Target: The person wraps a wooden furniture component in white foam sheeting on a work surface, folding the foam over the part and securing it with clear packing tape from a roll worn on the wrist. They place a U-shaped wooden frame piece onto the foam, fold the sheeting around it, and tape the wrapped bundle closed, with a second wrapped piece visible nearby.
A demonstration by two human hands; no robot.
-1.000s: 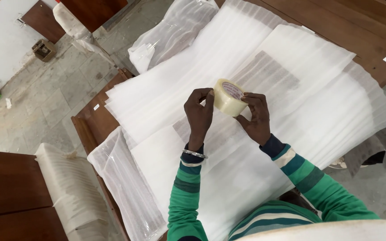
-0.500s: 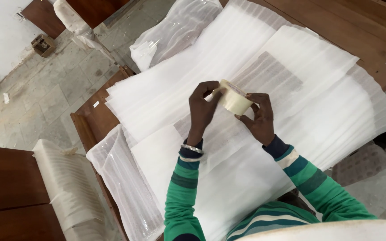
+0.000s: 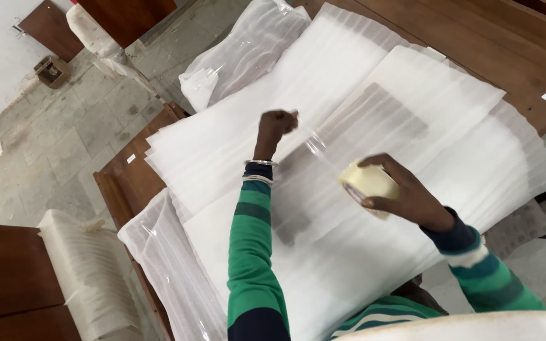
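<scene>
Item: 1 tape roll (image 3: 369, 187), cream, gripped in the right hand (image 3: 406, 196). Left hand (image 3: 277, 125) pinches the clear tape end, strip (image 3: 314, 146) stretched between both hands above white foam sheets (image 3: 374, 95) on the bench (image 3: 507, 44). Step, judged: drawing out tape. Next calls for pressing the strip onto the foam.

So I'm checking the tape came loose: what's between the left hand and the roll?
In the head view, a clear strip of tape spans from the left hand to the roll in the right hand, above white foam sheets.
</scene>
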